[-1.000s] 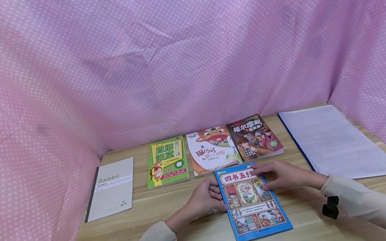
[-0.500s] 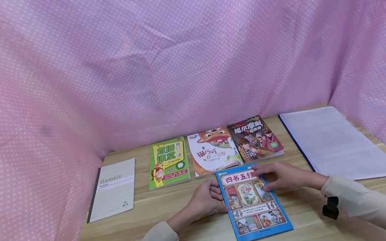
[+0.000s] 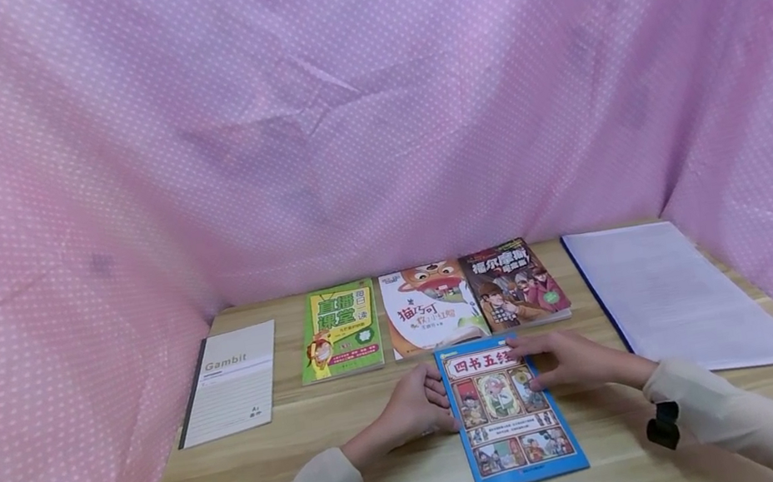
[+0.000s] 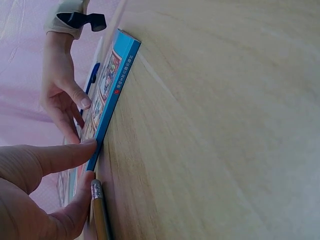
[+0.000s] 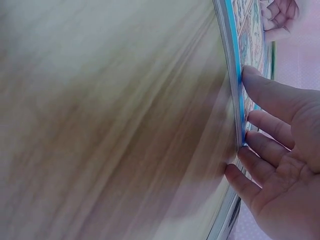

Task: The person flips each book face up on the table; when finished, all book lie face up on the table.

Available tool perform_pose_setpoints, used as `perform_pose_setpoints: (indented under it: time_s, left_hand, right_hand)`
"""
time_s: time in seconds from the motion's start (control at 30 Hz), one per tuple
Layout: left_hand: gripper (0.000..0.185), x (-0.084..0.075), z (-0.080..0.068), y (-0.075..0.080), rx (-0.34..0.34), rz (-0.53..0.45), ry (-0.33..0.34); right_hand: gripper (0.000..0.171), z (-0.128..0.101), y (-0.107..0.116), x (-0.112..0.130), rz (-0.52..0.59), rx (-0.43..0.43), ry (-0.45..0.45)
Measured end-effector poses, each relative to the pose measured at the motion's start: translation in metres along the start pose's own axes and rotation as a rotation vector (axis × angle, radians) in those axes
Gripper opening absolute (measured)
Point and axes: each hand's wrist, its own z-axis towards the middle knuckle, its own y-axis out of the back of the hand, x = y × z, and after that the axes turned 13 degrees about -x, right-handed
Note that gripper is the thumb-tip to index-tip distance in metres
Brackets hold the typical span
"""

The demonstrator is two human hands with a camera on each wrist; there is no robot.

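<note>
A blue-bordered comic-style book (image 3: 513, 444) lies face up on the wooden table in front of me. My left hand (image 3: 412, 404) rests at its left edge. In the left wrist view the straight thumb touches the blue spine (image 4: 116, 92), and a finger meets it lower down, beside the eraser end of a pencil (image 4: 101, 210). My right hand (image 3: 576, 360) lies over the book's upper right corner, thumb and fingertips on the cover and its edge. The right wrist view shows the fingers (image 5: 265, 147) spread along the page edge.
Behind lie a green book (image 3: 337, 337), a white book (image 3: 426, 323) and a dark detective-cover book (image 3: 519, 287). A Gambit notebook (image 3: 232, 392) is at left, a blue-edged white folder (image 3: 683, 295) at right. Pink dotted cloth (image 3: 372, 150) hangs around the table.
The whole head view has shifted slightly, so everything appears a little lower. Both hands keep their places at the blue book.
</note>
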Motion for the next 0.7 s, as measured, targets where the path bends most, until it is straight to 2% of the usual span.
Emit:
perform_pose_setpoints:
  time_s: [0.33, 0.7]
  left_hand:
    - [0.058, -0.0043, 0.0034, 0.0012, 0.007, 0.01, -0.007]
    - [0.06, -0.004, -0.0022, 0.0024, 0.017, -0.035, 0.01]
  right_hand:
    - [0.052, 0.0014, 0.0036, 0.0032, 0.02, -0.008, -0.026]
    - [0.052, 0.0001, 0.0, 0.004, 0.033, -0.008, 0.0]
